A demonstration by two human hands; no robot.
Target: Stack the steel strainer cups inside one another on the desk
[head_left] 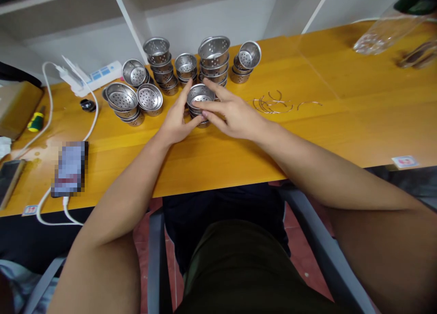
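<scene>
A short stack of perforated steel strainer cups point(199, 95) stands on the yellow wooden table point(239, 154). My left hand point(177, 118) cups its left side, fingers stretched up along it. From the right, my right hand point(232, 113) reaches over the stack with fingers spread, the fingertips touching the cups' rim and side. Behind them stand several more stacks of the same cups point(214, 54). A loose heap of thin curved wire handles point(271, 103) lies to the right of my right hand.
At the left lie a white power strip point(94, 77) with its cable, a screwdriver point(37, 119), a phone point(70, 168) and a second phone point(10, 179). A clear plastic bag point(385, 32) sits at the far right. White shelving rises behind the table.
</scene>
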